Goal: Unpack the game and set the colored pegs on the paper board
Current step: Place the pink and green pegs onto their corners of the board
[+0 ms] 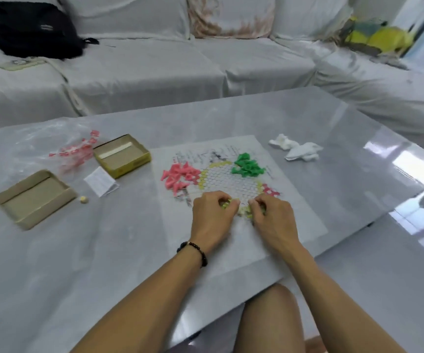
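- Sorting of the yellow pegs (242, 211) is in hand at the lower edge of the paper board (305, 220), centre of the frame.
- A few yellow pegs are pinched in the curled fingers of the left hand (212, 219); the right hand (272, 217) is curled over the rest, though exactly what's gripped can't be made out.
- The yellow pile sits right between both hands, touching both, so neither is really nearer.
- Pink pegs (178, 177) are heaped up-left of the hands, green pegs (248, 165) up-right, both on the board.
- Peg axes under the fingers are too blurred to be read.
- The emptied box (121, 155) and lid (34, 197) are left on the tabletop (333, 138), left of frame.
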Demonstrator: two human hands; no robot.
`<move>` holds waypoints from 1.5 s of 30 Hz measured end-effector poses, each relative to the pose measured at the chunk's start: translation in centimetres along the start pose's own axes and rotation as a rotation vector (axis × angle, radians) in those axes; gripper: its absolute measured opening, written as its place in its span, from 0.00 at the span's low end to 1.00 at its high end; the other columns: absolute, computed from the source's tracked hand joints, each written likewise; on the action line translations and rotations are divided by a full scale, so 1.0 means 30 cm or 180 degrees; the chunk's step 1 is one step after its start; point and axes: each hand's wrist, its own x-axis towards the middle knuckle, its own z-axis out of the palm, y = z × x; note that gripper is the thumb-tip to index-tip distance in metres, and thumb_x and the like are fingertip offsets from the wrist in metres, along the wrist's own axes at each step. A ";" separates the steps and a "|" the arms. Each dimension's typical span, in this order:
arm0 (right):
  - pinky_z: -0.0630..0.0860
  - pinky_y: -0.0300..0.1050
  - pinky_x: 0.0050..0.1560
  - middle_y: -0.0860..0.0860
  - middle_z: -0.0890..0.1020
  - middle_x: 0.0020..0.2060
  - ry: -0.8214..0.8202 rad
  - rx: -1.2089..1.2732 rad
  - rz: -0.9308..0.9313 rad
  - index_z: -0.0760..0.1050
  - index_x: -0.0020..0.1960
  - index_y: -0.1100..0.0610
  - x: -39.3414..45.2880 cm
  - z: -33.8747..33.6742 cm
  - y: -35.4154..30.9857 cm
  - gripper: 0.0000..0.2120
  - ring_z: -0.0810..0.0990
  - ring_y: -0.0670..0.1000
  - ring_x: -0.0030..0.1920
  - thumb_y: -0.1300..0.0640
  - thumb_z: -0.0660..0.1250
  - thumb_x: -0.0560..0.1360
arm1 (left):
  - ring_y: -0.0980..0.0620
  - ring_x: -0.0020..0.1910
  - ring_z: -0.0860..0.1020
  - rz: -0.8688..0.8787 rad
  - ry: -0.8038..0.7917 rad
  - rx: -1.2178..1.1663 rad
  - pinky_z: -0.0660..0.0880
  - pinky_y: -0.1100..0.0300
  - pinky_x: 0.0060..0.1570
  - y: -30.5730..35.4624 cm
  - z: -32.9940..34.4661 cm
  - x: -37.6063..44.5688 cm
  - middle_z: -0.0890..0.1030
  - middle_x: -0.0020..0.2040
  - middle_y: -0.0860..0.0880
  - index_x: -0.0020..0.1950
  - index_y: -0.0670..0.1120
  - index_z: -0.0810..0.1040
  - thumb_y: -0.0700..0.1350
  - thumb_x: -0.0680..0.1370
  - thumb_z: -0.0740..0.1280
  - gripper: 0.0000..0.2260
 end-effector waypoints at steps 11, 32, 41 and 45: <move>0.66 0.48 0.39 0.52 0.77 0.38 -0.0217 -0.0047 -0.0146 0.70 0.40 0.56 0.032 0.041 0.089 0.13 0.73 0.55 0.38 0.52 0.55 0.81 | 0.51 0.38 0.76 0.0263 0.0269 0.0878 0.74 0.53 0.43 -0.008 0.197 0.040 0.81 0.38 0.50 0.42 0.46 0.81 0.49 0.76 0.66 0.08; 0.66 0.46 0.40 0.54 0.78 0.37 -0.0716 0.0720 -0.0044 0.74 0.40 0.62 0.041 -0.024 0.064 0.17 0.73 0.51 0.39 0.54 0.56 0.82 | 0.57 0.57 0.70 0.1081 -0.0786 0.0789 0.69 0.63 0.57 -0.037 0.114 -0.027 0.72 0.58 0.54 0.70 0.52 0.67 0.56 0.71 0.72 0.30; 0.67 0.49 0.39 0.53 0.76 0.36 -0.0544 0.0614 -0.0070 0.72 0.38 0.60 0.036 -0.007 0.057 0.18 0.73 0.51 0.38 0.52 0.55 0.82 | 0.54 0.69 0.63 0.1228 -0.1214 0.1552 0.66 0.59 0.65 -0.085 0.051 -0.030 0.62 0.72 0.52 0.76 0.49 0.57 0.66 0.70 0.70 0.42; 0.63 0.43 0.35 0.51 0.74 0.34 -0.0537 0.0530 -0.0097 0.70 0.36 0.59 0.034 -0.006 0.058 0.17 0.72 0.49 0.37 0.53 0.55 0.82 | 0.53 0.63 0.66 0.1372 -0.1082 0.1456 0.70 0.57 0.60 -0.074 0.074 -0.009 0.68 0.67 0.51 0.73 0.49 0.63 0.64 0.73 0.67 0.35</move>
